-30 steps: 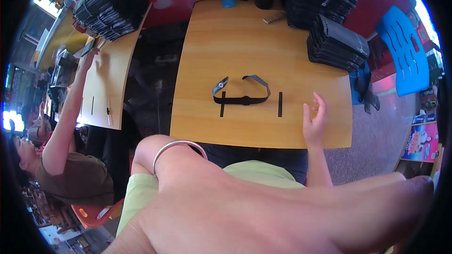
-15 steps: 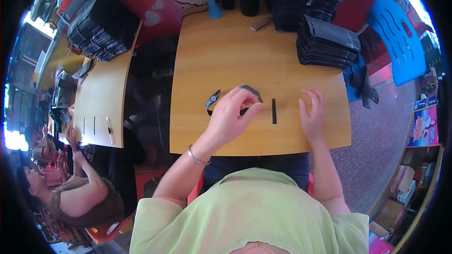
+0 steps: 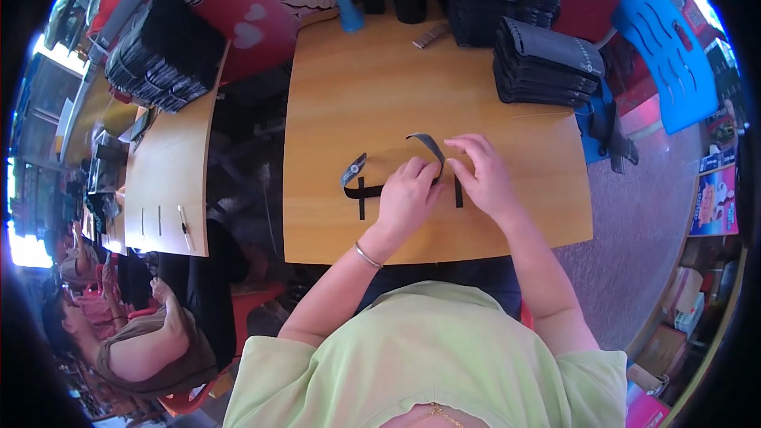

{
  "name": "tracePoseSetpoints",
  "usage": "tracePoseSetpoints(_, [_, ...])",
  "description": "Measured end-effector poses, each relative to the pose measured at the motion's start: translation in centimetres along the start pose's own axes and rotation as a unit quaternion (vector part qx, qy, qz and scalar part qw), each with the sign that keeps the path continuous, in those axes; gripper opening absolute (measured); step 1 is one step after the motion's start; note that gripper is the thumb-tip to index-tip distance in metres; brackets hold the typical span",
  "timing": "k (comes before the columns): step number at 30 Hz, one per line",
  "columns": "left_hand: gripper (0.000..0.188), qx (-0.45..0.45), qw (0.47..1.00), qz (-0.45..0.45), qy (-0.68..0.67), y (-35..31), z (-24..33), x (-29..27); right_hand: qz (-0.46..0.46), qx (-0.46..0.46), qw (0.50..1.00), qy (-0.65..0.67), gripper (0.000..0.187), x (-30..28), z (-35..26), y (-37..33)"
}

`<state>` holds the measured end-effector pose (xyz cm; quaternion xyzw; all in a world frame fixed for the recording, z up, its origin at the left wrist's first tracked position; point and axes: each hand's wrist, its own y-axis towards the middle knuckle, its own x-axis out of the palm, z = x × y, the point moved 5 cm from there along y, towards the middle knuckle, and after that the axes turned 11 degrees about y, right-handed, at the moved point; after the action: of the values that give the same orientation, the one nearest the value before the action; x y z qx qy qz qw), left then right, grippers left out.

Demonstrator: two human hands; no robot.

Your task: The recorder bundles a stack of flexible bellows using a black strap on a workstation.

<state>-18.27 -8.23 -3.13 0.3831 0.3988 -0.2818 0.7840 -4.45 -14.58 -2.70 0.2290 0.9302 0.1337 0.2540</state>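
Now | left hand (image 3: 406,194) covers black strap (image 3: 354,172) middle | right hand (image 3: 479,172) pinches it | grip partly hidden

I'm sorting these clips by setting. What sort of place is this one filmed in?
Most likely a small assembly workshop. Stacks of black goods stand at the far edge of a wooden table, both hands, left hand and right hand, work a black strap, and another person sits by a neighbouring table.

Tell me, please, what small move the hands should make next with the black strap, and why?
Probably press the raised loop flat: the black strap lies across the wooden table, yet its right end arches up between the left hand and right hand, both touching it.
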Motion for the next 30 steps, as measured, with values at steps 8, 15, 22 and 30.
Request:
tracePoseSetpoints(8, [0.025, 0.052, 0.996, 0.012, 0.066, -0.9, 1.2, 1.3, 0.028, 0.047, 0.997, 0.061, 0.049, 0.1, 0.7, -1.3])
tracePoseSetpoints(15, [0.031, 0.073, 0.994, -0.013, 0.080, -1.2, 2.0, 1.9, 0.051, 0.067, 0.996, 0.034, 0.050, -0.8, 1.4, -2.0])
tracePoseSetpoints(22, [0.036, 0.093, 0.993, -0.003, 0.075, -1.5, 1.5, 1.5, 0.058, 0.109, 0.988, 0.089, 0.046, -1.3, 1.7, -3.1])
tracePoseSetpoints(30, [0.036, 0.088, 0.990, -0.042, 0.103, -2.1, 1.1, 1.5, 0.057, 0.060, 0.996, 0.019, 0.033, -1.6, 2.1, -3.7])
